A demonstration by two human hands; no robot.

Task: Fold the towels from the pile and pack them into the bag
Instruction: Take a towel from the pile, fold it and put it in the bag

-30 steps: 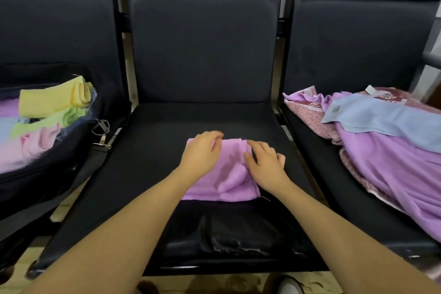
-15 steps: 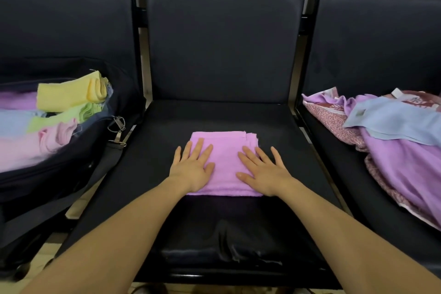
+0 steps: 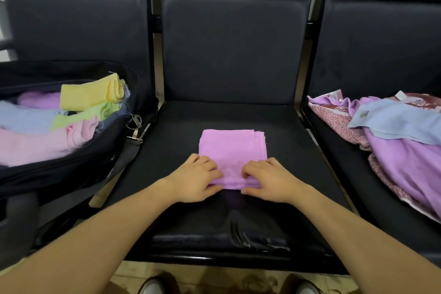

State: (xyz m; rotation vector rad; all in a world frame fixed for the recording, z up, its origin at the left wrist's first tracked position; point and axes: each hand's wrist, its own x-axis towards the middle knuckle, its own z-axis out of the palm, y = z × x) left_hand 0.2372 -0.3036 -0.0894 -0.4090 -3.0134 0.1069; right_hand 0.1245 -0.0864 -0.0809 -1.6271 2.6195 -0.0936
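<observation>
Left hand [image 3: 196, 178]: drawn back from flat on the purple towel [image 3: 232, 150] to its 7 o'clock corner, fingers curled, apparently pinching the edge.
Right hand [image 3: 268, 180]: likewise, 5 o'clock corner.

Three dark padded seats [image 3: 235, 59]; shoes [image 3: 152, 286] on pale floor [image 3: 214, 277].

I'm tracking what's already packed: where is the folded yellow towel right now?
In the head view, the yellow towel sits at the left, on top of the other folded towels in the open black bag, left of the middle seat.
</observation>
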